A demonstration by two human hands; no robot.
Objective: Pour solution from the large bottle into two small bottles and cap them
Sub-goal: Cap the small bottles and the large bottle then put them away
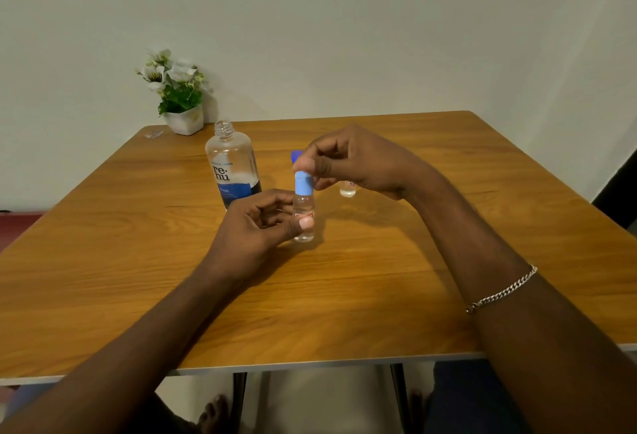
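Note:
A small clear bottle [304, 207] stands on the wooden table [344, 288] at its middle. My left hand [256, 226] pinches its body between thumb and fingers. A light-blue cap [304, 184] sits on its neck, and my right hand [351, 161] pinches the top of that cap from above. The large clear bottle [231, 166] with a blue label stands uncapped just left behind. A second small clear bottle [347, 189] is mostly hidden behind my right hand. A dark-blue cap [295, 155] peeks out behind my right fingers.
A white pot of white flowers [179, 94] stands at the table's far left corner, with a small clear scrap [153, 134] beside it. A pale wall rises behind the table. My feet show under the near edge.

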